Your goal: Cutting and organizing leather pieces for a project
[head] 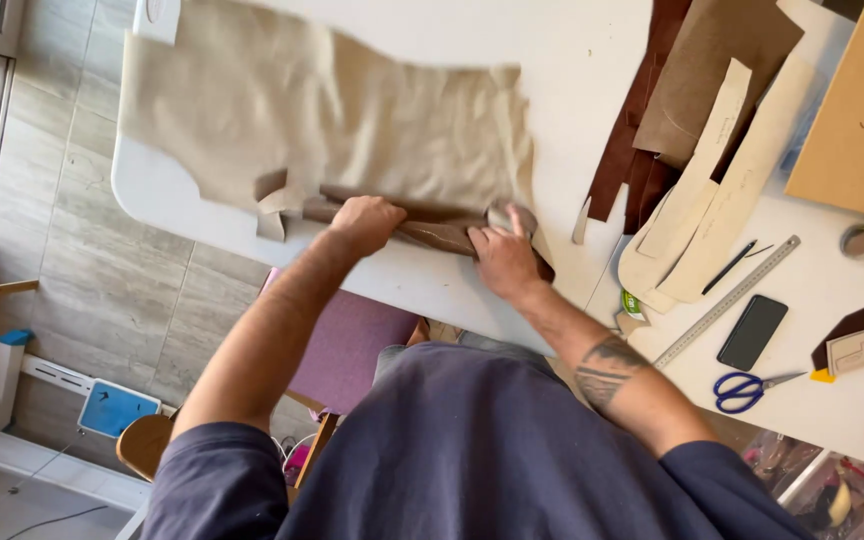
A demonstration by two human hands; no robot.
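Biggest thing here is the white bench (592,60), smooth top with rounded corners, and most of its left half is covered by a big tan hide (322,110), soft and suede-looking with ragged, irregular edges. Its near edge is rolled up into a brown roll (432,228) right at the front of the bench, darker side showing.

Both hands are on that roll: the left hand (365,222) is curled over its left end, knuckles up, and the right hand (502,255) is pressed on the right part with fingers bent around it.

To the right there's a pile of darker brown leather pieces (642,150) with pale curved paper patterns (712,200) lying over them, and a flat cardboard sheet (862,110) at the far right.

Smaller stuff: a long metal ruler (727,300), a black phone (752,332), blue-handled scissors (747,388). Clear plastic bins (832,490) sit below the bench edge, contents too blurry to tell.
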